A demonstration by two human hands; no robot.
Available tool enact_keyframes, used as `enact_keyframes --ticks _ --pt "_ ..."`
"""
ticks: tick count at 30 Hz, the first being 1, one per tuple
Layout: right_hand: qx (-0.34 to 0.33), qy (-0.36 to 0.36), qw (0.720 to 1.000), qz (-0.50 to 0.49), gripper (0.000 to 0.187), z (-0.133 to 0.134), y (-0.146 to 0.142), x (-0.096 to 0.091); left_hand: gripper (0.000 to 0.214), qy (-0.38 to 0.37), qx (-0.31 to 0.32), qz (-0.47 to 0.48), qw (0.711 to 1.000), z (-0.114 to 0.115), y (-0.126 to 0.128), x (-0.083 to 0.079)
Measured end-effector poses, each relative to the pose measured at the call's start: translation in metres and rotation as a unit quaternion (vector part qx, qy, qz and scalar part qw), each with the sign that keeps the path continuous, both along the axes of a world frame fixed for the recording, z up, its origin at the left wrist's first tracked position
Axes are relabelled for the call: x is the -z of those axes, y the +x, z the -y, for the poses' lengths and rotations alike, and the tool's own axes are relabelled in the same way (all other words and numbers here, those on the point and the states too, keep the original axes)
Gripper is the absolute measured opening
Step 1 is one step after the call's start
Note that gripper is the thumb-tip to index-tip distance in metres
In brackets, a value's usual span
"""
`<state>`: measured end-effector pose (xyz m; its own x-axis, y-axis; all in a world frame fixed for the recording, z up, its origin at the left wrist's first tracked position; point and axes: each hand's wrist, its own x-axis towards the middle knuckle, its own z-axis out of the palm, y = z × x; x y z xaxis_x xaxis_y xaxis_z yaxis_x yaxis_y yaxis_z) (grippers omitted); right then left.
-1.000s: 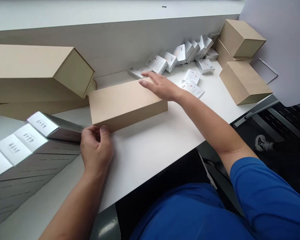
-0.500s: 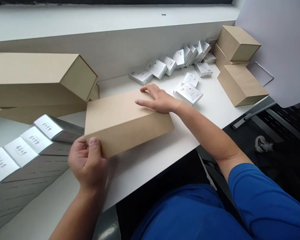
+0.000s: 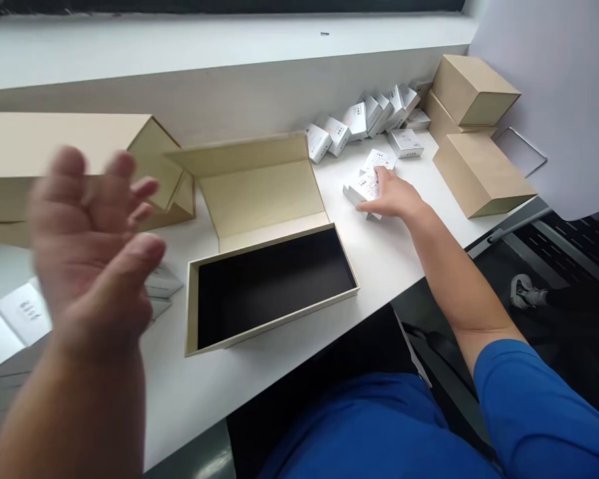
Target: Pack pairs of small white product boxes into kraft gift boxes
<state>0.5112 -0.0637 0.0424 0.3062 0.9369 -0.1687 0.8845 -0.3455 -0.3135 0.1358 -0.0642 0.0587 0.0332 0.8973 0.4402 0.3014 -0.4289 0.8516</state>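
tbh the right hand [image 3: 396,197] straddled a small carton [image 3: 363,189] at 2 o'clock, couldn't tell if pinching, so square opposite-edge contact mattered, left hand [image 3: 94,259] loosely spread.

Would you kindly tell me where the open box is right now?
In the head view, the open box sits near the middle, on the white table, between the left hand and the right hand.

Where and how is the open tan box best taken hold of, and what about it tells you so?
I'd grip the open tan box by both short end walls, coming from above on the near side. It is long and narrow, so holding both ends should keep it level. The lid stands open along the far side and might swing if gripped.
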Motion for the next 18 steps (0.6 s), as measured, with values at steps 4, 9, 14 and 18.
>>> enact_keyframes --ticks 4,9,14,18 --pt "0.022 -0.024 0.999 0.028 0.092 -0.004 -0.011 0.001 0.092 0.012 0.065 0.036 0.997 0.009 -0.002 0.037" --pt "0.004 0.012 1.0 -0.022 0.103 -0.001 -0.013 -0.005 0.061 -0.05 -0.011 0.112 0.992 0.015 -0.004 0.045" --pt "-0.102 0.219 0.921 -0.306 0.092 0.032 -0.028 -0.026 0.055 0.02 -0.036 0.084 0.996 0.016 -0.01 0.042" --pt "-0.213 0.22 0.796 -0.522 0.084 0.057 -0.07 -0.023 0.082 0.028 0.1 -0.045 0.994 0.036 0.005 0.032"
